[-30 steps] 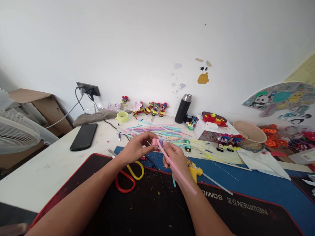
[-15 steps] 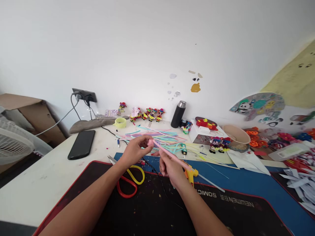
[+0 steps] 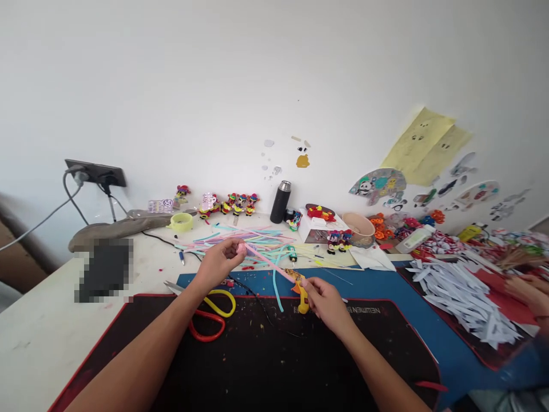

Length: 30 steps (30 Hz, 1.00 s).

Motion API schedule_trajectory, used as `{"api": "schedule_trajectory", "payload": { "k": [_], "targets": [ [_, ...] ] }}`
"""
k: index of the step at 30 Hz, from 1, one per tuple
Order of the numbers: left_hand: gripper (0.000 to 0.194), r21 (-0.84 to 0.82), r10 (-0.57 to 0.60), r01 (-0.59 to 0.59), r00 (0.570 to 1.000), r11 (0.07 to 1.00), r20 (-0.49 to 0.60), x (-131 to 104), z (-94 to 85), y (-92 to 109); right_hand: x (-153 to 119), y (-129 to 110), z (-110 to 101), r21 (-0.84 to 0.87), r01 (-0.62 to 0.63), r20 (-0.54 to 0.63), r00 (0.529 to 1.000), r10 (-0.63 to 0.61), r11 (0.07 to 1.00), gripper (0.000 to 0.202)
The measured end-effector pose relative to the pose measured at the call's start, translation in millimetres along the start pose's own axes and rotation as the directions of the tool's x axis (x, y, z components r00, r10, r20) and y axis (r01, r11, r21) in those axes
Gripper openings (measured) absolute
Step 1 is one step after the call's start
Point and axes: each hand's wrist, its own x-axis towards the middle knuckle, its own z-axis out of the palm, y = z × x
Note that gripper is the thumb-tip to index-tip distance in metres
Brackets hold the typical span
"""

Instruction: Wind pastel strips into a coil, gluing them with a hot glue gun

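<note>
A pink pipe cleaner (image 3: 268, 262) stretches between my two hands above the mat. My left hand (image 3: 218, 263) pinches its coiled end, a small pink roll (image 3: 241, 249). At the other end, my right hand (image 3: 326, 300) has its thumb and fingers closed on the strand. Right beside those fingertips, partly covered, is a yellow glue gun (image 3: 303, 300). Scissors (image 3: 221, 303) with one red and one yellow handle lie under my left forearm. Behind my hands spreads a heap of pastel pipe cleaners (image 3: 261, 236), and a light blue one (image 3: 277, 289) hangs over the mat's far edge.
Small colourful figures (image 3: 240, 204), a black flask (image 3: 281, 202) and a white box (image 3: 309, 232) stand along the wall. At right lie white paper strips (image 3: 467, 300), near another person's hand (image 3: 525, 289). A yellow-green tape roll (image 3: 180, 222) sits at left.
My right hand has slid along the pink pipe cleaner away from my left hand, drawing it straight. The view has turned right, bringing the other person's hand and more paper strips into sight.
</note>
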Motion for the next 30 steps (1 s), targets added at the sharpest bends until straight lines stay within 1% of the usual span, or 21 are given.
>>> {"api": "schedule_trajectory", "payload": {
  "k": [2,5,8,13,14,16,19,22,24,26,28,30],
  "targets": [
    [0.049,-0.009,-0.010,0.011,1.000,1.000,0.009,0,-0.1,-1,-4,6,-10,-0.084,-0.017,-0.029,0.999,0.014,0.996,0.052],
    [0.050,-0.027,-0.018,0.018,1.000,0.999,0.017,1,-1.0,-3,-11,9,-14,-0.219,-0.048,-0.065,0.997,0.035,0.974,0.048],
    [0.050,-0.028,-0.007,0.007,1.000,1.000,0.010,2,-2.7,-4,-16,5,-10,-0.286,-0.049,-0.083,0.996,0.026,0.957,0.046],
    [0.046,-0.014,0.001,-0.001,1.000,1.000,-0.010,3,-6.2,-6,-17,-12,8,-0.366,0.053,-0.059,0.995,-0.080,0.929,0.044],
    [0.046,-0.025,0.004,-0.005,1.000,1.000,-0.016,3,-6.9,-5,-17,-17,13,-0.388,0.076,-0.045,0.994,-0.101,0.919,0.043],
    [0.046,-0.046,0.005,-0.006,1.000,0.999,-0.028,4,-8.5,-5,-16,-29,28,-0.410,0.137,0.051,0.991,-0.127,0.902,0.040],
    [0.047,-0.074,-0.006,0.002,0.999,0.997,-0.050,5,-10.6,-3,-15,-49,57,-0.458,0.243,0.180,0.967,-0.178,0.855,0.029],
    [0.047,-0.084,-0.003,-0.001,0.999,0.996,-0.051,6,-11.5,-1,-15,-71,92,-0.531,0.391,0.329,0.913,-0.242,0.752,0.027],
    [0.046,-0.082,0.003,-0.007,0.999,0.997,-0.044,6,-11.9,-1,-13,-84,115,-0.566,0.486,0.407,0.867,-0.287,0.666,0.032],
    [0.046,-0.080,0.002,-0.006,0.999,0.997,-0.044,7,-12.5,-2,-10,-93,135,-0.583,0.580,0.501,0.808,-0.310,0.570,0.040],
    [0.046,-0.085,-0.004,0.000,0.999,0.996,-0.047,7,-13.3,-3,-5,-97,149,-0.605,0.634,0.570,0.767,-0.295,0.482,0.044],
    [0.045,-0.095,-0.005,0.001,0.999,0.996,-0.044,8,-13.9,-5,-1,-97,159,-0.621,0.657,0.602,0.749,-0.276,0.428,0.044]
  ]
}}
